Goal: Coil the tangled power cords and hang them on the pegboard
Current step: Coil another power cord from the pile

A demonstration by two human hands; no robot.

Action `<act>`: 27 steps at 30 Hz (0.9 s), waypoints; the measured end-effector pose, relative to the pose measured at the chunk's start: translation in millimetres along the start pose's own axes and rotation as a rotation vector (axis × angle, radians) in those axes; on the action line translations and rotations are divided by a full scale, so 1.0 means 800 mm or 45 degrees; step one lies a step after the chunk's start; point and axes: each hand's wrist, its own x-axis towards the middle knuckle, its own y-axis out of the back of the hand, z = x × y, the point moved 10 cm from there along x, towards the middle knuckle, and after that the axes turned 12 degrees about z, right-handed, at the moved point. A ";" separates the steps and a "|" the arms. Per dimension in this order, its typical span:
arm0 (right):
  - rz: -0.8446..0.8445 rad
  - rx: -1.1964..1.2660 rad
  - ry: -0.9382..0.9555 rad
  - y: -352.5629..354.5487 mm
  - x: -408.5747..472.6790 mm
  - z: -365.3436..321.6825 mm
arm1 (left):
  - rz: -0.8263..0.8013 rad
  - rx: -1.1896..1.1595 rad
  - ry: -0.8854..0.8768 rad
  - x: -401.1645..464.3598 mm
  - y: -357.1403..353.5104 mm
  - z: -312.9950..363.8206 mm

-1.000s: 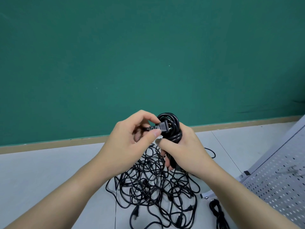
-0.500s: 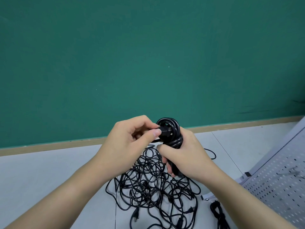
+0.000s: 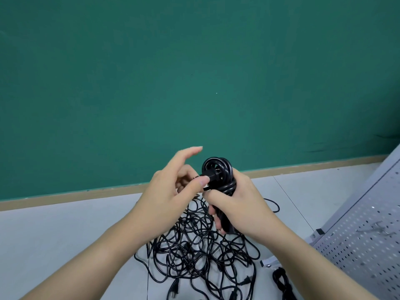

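A grey floor [image 3: 65,245] carries tangled black cords [image 3: 201,252] and a pegboard [image 3: 368,234].

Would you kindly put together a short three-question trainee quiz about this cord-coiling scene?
1. True or false: the right hand grips the coiled black power cord.
2. Multiple choice: the tangled pile of black cords lies on (a) the grey floor, (b) the white perforated metal pegboard, (c) a chair.
3. Fill in: the left hand pinches the coil's black ____ between thumb and a finger hidden behind it.

Key: 1 true. 2 a. 3 plug.
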 end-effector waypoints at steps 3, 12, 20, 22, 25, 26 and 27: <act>-0.032 -0.043 0.023 -0.001 -0.002 0.000 | -0.117 0.090 -0.019 -0.001 -0.005 -0.002; -0.074 -0.096 0.027 -0.006 -0.003 0.006 | -0.125 -0.031 0.001 0.001 0.005 0.001; -0.104 -0.063 0.030 -0.004 -0.004 0.007 | -0.102 -0.160 0.081 0.000 0.000 -0.003; -0.121 -0.043 0.039 -0.004 -0.001 0.004 | -0.011 -0.152 0.072 -0.002 -0.001 -0.004; -0.192 0.013 -0.015 -0.006 0.003 0.004 | 0.102 -0.074 0.047 -0.002 0.001 -0.004; -0.215 0.035 -0.041 -0.007 0.003 0.005 | 0.111 -0.048 0.040 -0.001 0.001 -0.005; -0.234 0.062 -0.069 -0.008 0.003 0.006 | 0.111 -0.031 0.036 0.000 0.002 -0.006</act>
